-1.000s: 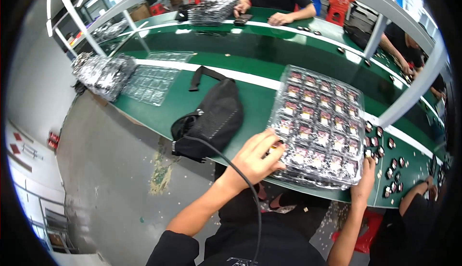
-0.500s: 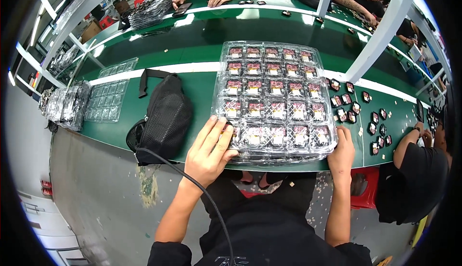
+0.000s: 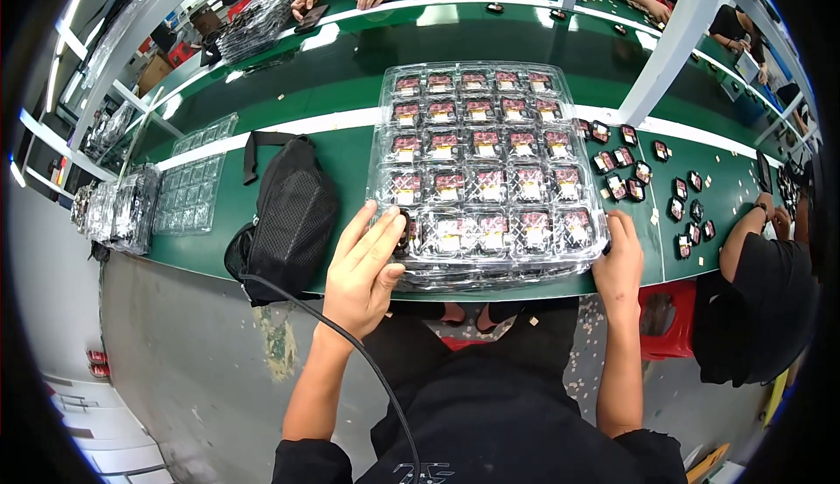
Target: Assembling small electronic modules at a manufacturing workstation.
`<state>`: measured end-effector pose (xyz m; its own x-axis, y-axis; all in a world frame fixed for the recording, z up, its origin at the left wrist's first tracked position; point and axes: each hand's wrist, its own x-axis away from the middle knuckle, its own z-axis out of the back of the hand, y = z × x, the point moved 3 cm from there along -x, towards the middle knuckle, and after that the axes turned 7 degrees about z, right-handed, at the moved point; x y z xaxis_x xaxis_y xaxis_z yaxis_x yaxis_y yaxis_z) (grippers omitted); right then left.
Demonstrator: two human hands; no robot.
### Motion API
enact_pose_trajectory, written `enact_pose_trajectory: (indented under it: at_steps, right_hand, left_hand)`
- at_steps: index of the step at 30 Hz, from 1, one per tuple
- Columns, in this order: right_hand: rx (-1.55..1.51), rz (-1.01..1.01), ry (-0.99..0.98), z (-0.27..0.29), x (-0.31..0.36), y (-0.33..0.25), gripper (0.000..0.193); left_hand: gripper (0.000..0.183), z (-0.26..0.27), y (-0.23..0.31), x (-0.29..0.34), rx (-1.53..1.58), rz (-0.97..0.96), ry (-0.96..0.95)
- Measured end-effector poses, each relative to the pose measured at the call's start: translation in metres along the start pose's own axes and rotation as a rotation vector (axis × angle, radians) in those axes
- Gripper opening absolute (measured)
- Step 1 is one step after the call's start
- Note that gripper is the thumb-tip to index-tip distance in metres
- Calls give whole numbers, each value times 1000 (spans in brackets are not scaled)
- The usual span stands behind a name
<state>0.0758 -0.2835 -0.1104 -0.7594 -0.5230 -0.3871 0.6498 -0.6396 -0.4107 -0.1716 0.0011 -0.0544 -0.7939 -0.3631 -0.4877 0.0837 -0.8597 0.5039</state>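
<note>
A stack of clear plastic blister trays [image 3: 385, 147] lies at the front of the green workbench, its edge close to the bench's near edge. Each pocket of the top tray holds a small black item with a pink and white label [image 3: 486, 143]. My left hand [image 3: 359, 278] lies on the stack's near left corner, fingers stretched out and thumb apart at the front edge. At the near right corner, my right hand [image 3: 619, 261] is bent around the stack's side, with its fingertips partly hidden.
Left of the stack lies a black mesh bag [image 3: 293, 213] with a cable near it. Empty clear trays [image 3: 188, 195] and a wrapped tray pile [image 3: 122, 213] are farther left. Loose black items [image 3: 621, 160] lie to the right. Co-workers sit across and at right; a metal post [image 3: 669, 46] rises behind.
The whole view has shifted slightly, carrying the scene left. My left thumb has drawn back a little from the stack's front edge; my right hand stays at its corner.
</note>
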Motion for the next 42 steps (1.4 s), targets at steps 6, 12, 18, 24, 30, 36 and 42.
enact_pose_trajectory:
  at_steps: [6, 12, 18, 24, 30, 36, 42]
  right_hand:
    - [-36, -20, -11, 1, 0, -2, 37]
    - [-27, -3, 5, 0, 0, 0, 35]
    - [-37, -1, 16, -2, 0, 2, 35]
    - [-30, -13, 16, -2, 0, 2, 35]
    - [-58, -37, 30, 3, 2, 4, 33]
    - [-289, -75, 246, 19, 2, 4, 35]
    - [-514, 68, 347, 61, 26, -23, 58]
  left_hand:
    - [31, 6, 3, -7, 88, 93, 96]
    - [29, 17, 4, -21, 97, 190, -38]
    - [30, 22, 4, -31, 47, 165, -114]
    - [31, 22, 8, -29, -104, 94, -136]
    - [34, 19, 17, -33, -39, 215, -133]
    - [30, 24, 19, -31, 54, 292, -7]
    - [33, 12, 42, 6, -113, -8, 485]
